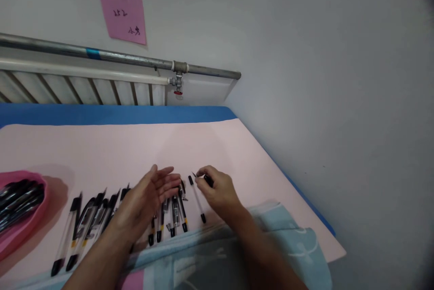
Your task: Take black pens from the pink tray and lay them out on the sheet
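A row of clear pens with black caps [91,222] lies side by side on the pink table surface [135,150]. My left hand [149,197] hovers over the right part of the row, fingers stretched out and palm turned sideways, holding nothing. My right hand [217,188] is just right of the row, fingers pinched round a small black pen part [208,180] with a thin tip sticking out. A single pen [196,199] lies between the two hands.
A pink bowl [32,226] with more black pens sits at the left edge. A light blue cloth [271,236] covers the near table edge. A blue strip [101,114], a radiator and a metal pipe [118,57] line the wall behind. A grey wall closes off the right side.
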The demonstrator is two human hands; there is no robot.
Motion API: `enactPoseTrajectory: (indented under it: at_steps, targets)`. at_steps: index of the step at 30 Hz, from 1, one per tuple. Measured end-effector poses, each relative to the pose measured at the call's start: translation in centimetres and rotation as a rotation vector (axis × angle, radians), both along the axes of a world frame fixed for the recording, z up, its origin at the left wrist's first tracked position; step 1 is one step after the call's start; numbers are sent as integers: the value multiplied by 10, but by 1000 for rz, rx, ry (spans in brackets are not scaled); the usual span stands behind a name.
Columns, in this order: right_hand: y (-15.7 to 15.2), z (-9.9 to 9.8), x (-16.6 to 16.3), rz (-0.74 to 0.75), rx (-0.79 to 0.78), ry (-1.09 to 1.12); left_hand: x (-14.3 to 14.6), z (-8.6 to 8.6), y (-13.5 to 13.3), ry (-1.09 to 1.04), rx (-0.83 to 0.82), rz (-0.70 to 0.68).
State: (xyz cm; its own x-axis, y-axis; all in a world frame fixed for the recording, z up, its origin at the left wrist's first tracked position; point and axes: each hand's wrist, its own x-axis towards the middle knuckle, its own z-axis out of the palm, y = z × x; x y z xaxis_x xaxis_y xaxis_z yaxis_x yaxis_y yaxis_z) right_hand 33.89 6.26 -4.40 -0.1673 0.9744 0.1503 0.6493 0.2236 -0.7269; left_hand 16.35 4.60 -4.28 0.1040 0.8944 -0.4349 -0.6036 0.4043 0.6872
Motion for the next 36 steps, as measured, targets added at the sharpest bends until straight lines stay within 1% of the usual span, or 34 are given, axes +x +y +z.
enactPoseTrajectory:
  at_steps: [2,5,9,13,18,23,31,36]
  targets:
    - [3,1,11,-17,-47,-110,-8,0,3,35,16,69]
    - [1,-2,20,12,-89,-235,-17,0,6,65,16,137]
    - [-2,-7,23,1,-107,-309,-20,-1,7,70,9,108]
    - [2,-16,24,-27,-64,-365,-19,-1,7,98,-15,108]
    - [8,-28,20,18,-49,-447,-18,0,7,121,-32,103]
    - [5,-29,15,45,-73,-554,-16,2,6,134,-41,112]
    - [-5,-29,12,101,-87,-556,-18,-2,7,142,-22,102]
    - [-9,-26,9,115,-108,-500,-17,0,6,155,-21,100]
